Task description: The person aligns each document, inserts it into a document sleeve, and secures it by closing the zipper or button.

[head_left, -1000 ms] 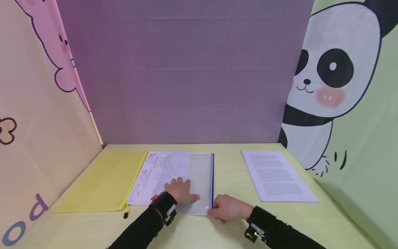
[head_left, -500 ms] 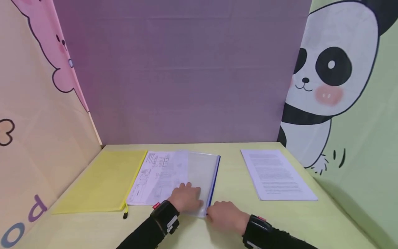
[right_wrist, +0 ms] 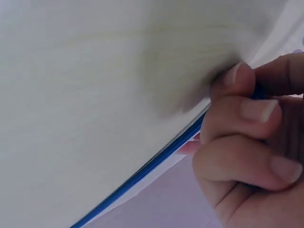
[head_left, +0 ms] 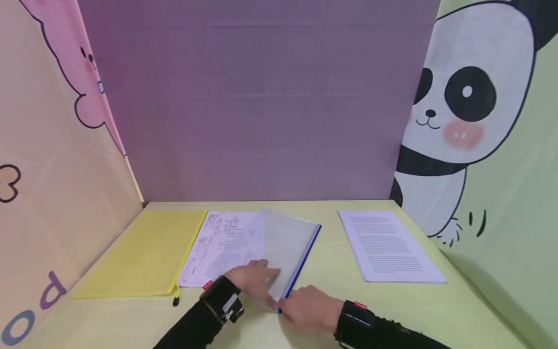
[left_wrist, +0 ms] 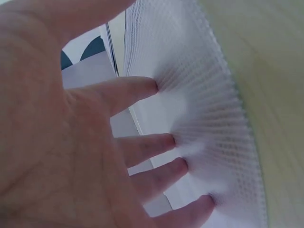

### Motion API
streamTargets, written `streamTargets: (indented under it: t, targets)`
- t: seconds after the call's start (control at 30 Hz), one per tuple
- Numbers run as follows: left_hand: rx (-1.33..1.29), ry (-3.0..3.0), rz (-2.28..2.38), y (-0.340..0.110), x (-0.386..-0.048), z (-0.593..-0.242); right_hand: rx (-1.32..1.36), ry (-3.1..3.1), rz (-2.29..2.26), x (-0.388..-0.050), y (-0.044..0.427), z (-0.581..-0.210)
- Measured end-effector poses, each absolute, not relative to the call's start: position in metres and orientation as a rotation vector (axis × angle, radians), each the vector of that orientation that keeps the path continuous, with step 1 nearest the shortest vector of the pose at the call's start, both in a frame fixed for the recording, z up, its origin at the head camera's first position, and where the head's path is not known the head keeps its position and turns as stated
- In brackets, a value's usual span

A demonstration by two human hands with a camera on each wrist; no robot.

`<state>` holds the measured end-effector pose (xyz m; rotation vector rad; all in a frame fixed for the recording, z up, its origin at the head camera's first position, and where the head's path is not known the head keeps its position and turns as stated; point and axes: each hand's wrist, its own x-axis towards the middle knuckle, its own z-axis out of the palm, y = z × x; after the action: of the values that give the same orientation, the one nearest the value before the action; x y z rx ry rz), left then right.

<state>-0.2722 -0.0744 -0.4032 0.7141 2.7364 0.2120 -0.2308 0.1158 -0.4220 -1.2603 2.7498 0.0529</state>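
A translucent zip pouch (head_left: 287, 237) with a blue zipper (head_left: 306, 257) along its right edge partly overlaps a printed sheet (head_left: 218, 242). My left hand (head_left: 254, 282) rests on the pouch near its lower end. In the left wrist view its fingertips (left_wrist: 164, 140) press into the pouch's meshed surface, fingers spread and fairly straight. At the zipper's near end, my right hand (head_left: 310, 308) pinches the pouch's corner. The right wrist view shows curled fingers (right_wrist: 237, 159) there and the blue zipper running away from them; what lies inside the pinch is mostly hidden.
Left of the sheet lies a yellow zip pouch (head_left: 144, 252), its dark pull (head_left: 176, 301) hanging off the near corner. A stack of printed paper (head_left: 388, 247) lies at the right of the pale table (head_left: 329, 242). A purple panel (head_left: 270, 106) stands behind.
The pouch has turned clockwise, its zipper edge now slanting with the far end swung right. My right hand has drawn its near corner slightly left and closer. The left hand has shifted down.
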Motion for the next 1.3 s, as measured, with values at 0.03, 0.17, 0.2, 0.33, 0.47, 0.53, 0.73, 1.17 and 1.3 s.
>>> streamTargets:
  t: [0.03,0.17,0.2,0.33,0.47,0.53,0.73,1.17,1.3]
  targets:
    - [0.716,2.740,0.213,-0.075,-0.272,-0.403,-1.274,2.749,0.071,-0.231,0.115,-0.422]
    - [0.741,2.760,0.222,-0.075,-0.274,-0.404,-1.320,2.737,0.094,-0.233,0.112,-0.423]
    - [0.748,2.760,0.222,-0.075,-0.274,-0.405,-1.326,2.728,0.089,-0.234,0.113,-0.423]
    - [0.756,2.759,0.184,-0.073,-0.274,-0.405,-1.315,2.707,0.064,-0.239,0.113,-0.423]
    - [0.728,2.761,0.171,-0.072,-0.275,-0.405,-1.290,2.704,0.025,-0.242,0.114,-0.422]
    - [0.717,2.765,0.180,-0.072,-0.274,-0.405,-1.297,2.702,0.005,-0.243,0.115,-0.422]
    - [0.694,2.762,0.206,-0.070,-0.275,-0.404,-1.282,2.720,-0.025,-0.247,0.119,-0.423]
    - [0.694,2.768,0.219,-0.068,-0.277,-0.404,-1.100,2.766,-0.057,-0.263,0.129,-0.422]
    - [0.695,2.771,0.211,-0.068,-0.279,-0.404,-1.102,2.765,-0.087,-0.265,0.132,-0.420]
